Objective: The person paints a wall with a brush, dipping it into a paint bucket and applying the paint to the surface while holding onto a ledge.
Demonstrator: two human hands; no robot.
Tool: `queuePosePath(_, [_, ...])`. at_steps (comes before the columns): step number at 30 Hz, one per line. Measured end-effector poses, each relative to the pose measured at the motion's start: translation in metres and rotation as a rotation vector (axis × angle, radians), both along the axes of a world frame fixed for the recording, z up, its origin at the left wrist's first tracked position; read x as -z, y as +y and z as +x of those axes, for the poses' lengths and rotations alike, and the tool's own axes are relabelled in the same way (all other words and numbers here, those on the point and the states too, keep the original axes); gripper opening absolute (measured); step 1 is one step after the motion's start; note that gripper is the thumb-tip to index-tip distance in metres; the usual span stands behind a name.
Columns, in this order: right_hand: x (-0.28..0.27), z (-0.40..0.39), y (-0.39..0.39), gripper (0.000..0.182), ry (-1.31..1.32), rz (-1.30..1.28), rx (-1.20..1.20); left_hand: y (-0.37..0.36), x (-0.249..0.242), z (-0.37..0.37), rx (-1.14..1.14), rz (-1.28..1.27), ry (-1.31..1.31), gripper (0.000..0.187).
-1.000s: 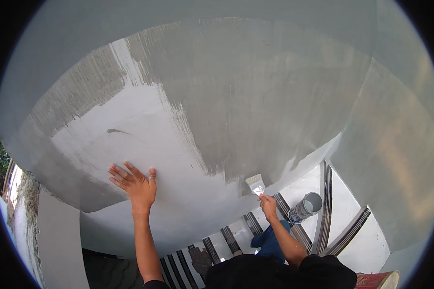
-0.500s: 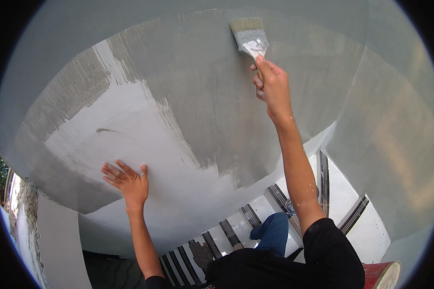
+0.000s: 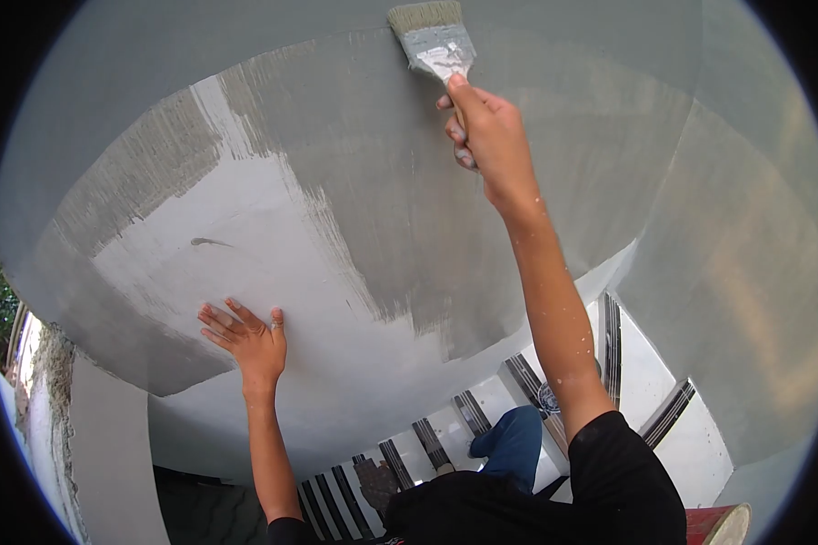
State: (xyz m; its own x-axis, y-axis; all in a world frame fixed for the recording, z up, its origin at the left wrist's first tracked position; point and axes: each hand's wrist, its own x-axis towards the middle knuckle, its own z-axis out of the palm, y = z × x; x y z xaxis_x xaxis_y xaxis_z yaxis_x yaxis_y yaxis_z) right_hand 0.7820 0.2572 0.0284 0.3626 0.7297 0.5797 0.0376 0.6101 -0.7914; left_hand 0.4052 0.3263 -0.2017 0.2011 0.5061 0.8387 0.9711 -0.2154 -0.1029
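Observation:
My right hand (image 3: 483, 132) is wrapped round the handle of a wide paintbrush (image 3: 434, 41), its bristles pointing up against the upper part of the curved wall (image 3: 354, 118). White paint marks the brush's ferrule and pale spots dot my right forearm. Grey coating with streaky edges covers much of the wall. Between the grey areas lies a white patch (image 3: 245, 200) with a small dark smear on it. My left hand (image 3: 250, 341) rests with fingers spread flat on the lower part of that white patch, holding nothing.
Below me, white stairs (image 3: 445, 422) with dark striped treads curve up to the right. A red bucket (image 3: 713, 524) stands at the lower right. A rough broken wall edge (image 3: 50, 381) and some greenery show at the far left.
My right hand has moved the paintbrush up and to the left along the wall. My left hand stays flat in its place; the view has shifted slightly.

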Motion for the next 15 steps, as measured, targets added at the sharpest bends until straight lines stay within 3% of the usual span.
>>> queuePosePath(6, [0.170,-0.023,-0.023,0.039,0.099,-0.232,0.104,-0.003,0.002,0.001,0.010,-0.009,-0.030,0.097])
queuePosePath(9, [0.135,-0.031,-0.054,0.039,0.121,-0.256,0.073,0.003,0.002,0.002,0.006,0.018,-0.030,0.097])
queuePosePath(15, [-0.018,-0.022,-0.020,0.041,0.036,-0.002,0.031,0.000,0.002,0.001,0.016,-0.003,-0.024,0.097])
